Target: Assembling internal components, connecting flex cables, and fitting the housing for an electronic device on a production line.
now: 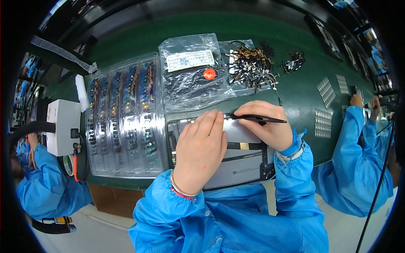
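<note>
An opened tablet-like device (240, 135), with silver inner plates and a flat battery (236, 172), lies before me at the table's near edge. My left hand (199, 154) rests across its left part, palm down and fingers stretched out, with the fingertips at the far edge. My right hand (272, 126) is closed round black tweezers (265, 119). Their tip points left at the device's far edge, close to my left fingertips. Whether the tips pinch a small part is too small to tell.
Left stands a clear plastic tray (130, 115) of small circuit boards, then a white box (63, 126) with a black hose. Behind the device lie a plastic bag (190, 90) and a pile of small cables (251, 67). Sticker sheets (323, 123) lie right. Co-workers' blue sleeves (348, 143) flank me.
</note>
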A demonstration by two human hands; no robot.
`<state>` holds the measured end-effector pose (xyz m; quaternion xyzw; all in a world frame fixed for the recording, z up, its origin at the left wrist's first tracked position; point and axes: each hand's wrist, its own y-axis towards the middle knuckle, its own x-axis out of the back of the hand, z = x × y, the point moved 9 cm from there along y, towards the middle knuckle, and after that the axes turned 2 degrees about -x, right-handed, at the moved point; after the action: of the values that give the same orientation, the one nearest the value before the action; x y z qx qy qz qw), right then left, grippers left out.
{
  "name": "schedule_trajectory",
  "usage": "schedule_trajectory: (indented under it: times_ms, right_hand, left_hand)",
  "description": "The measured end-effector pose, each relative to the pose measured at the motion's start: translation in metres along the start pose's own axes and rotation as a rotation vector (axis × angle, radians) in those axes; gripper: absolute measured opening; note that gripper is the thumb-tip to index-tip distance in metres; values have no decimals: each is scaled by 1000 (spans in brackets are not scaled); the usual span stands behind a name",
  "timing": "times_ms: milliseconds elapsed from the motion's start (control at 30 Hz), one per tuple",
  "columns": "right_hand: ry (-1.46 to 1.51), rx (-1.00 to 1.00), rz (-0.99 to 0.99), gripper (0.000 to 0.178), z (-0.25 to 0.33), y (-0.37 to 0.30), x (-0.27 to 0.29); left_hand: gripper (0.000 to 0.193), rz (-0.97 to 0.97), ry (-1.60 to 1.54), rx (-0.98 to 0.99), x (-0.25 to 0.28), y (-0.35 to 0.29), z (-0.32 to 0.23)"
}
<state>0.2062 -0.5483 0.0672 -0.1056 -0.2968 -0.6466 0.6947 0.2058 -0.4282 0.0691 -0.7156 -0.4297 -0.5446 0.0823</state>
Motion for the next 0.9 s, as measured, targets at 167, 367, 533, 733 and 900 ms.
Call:
schedule_trajectory:
  times_ms: [167, 367, 533, 733, 900]
  right_hand:
    - [235, -120, -175, 7, -5, -11, 21]
    - [485, -226, -34, 18, 17, -94, 40]
    - [534, -157, -167, 15, 31, -152, 50]
    - [680, -172, -199, 27, 40, -148, 17]
    - [670, -257, -165, 25, 41, -149, -5]
  left_hand:
    - [38, -2, 106, -21, 27, -18, -18]
    - [31, 123, 69, 66, 118, -78, 7]
    - [18, -211, 335, 251, 194, -67, 141]
    - [15, -174, 377, 243, 188, -52, 252]
    - [13, -54, 511, 204, 164, -36, 246]
